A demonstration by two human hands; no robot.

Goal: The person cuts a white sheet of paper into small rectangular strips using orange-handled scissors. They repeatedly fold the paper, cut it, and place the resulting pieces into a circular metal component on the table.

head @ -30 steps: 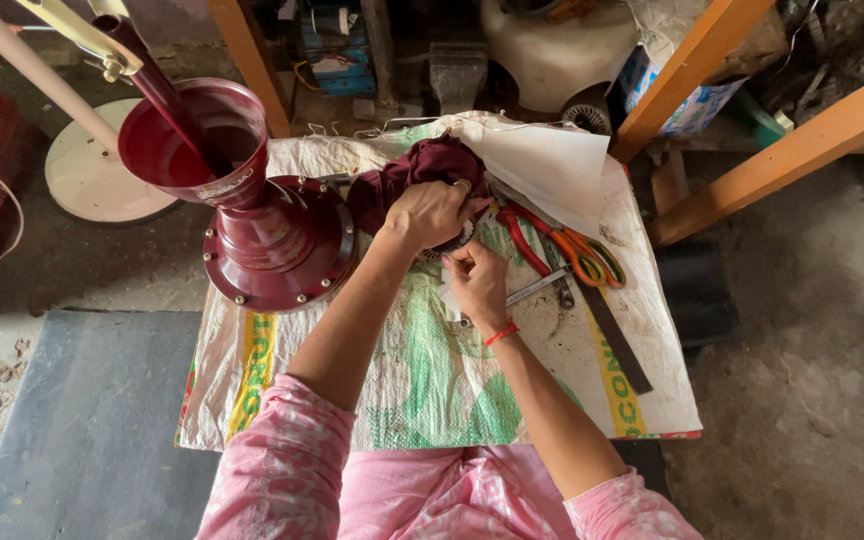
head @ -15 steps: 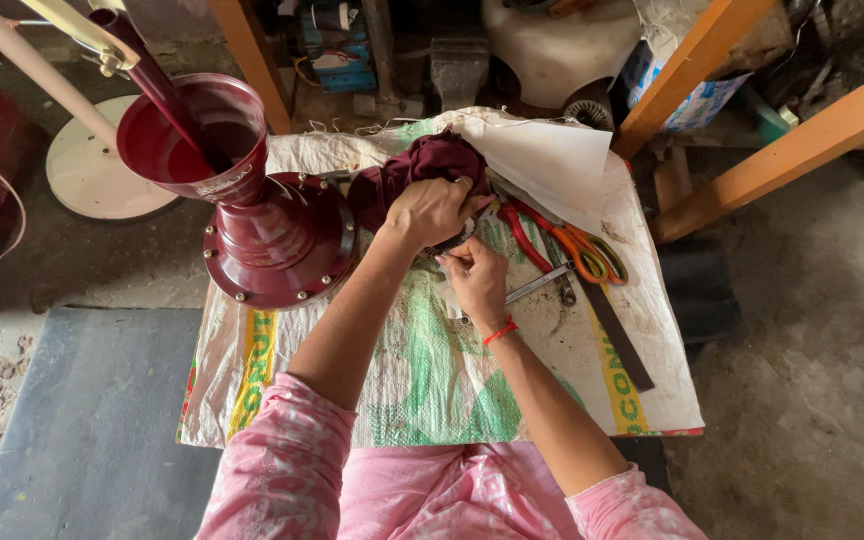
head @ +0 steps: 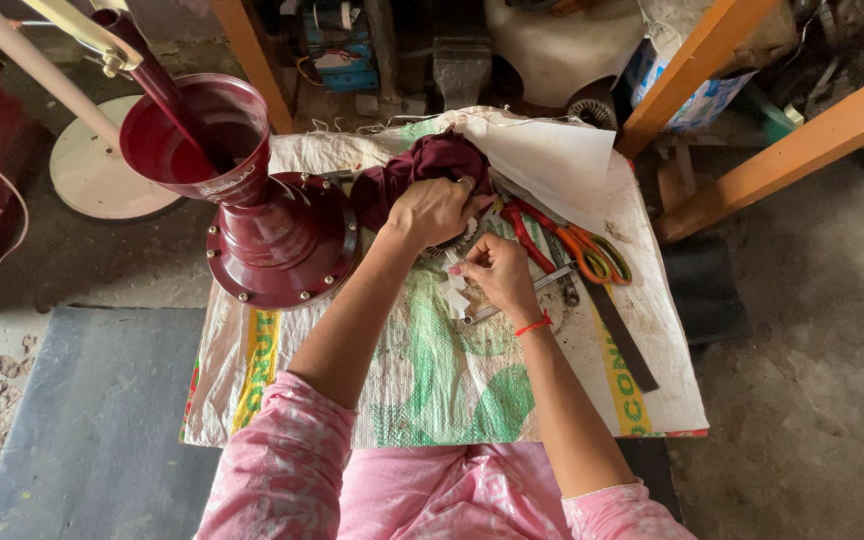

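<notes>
- A small toothed metal part sits right between the two hands, mostly covered by them; only a dark, ridged edge peeks out, so its full shape is hard to make out.
- The left hand lies curled over the top of that part, fingers bent down around it; how firmly it grips I cannot tell.
- The right hand is just below, fingertips pinched together on a small white scrap, close against the left hand.
- Under the left hand a maroon cloth bunches up, its lower edge hidden by the knuckles.
- Left of the hands stands a maroon metal funnel on a round bolted base, a rod running out of the picture at the top.
- Right of the hands lie scissors with orange handles and red-handled pliers, partly overlapping; a spanner shows below the right wrist.
- Everything rests on a woven sack.
- Compared with half a second ago, the hands hold the same places, barely shifted.
</notes>
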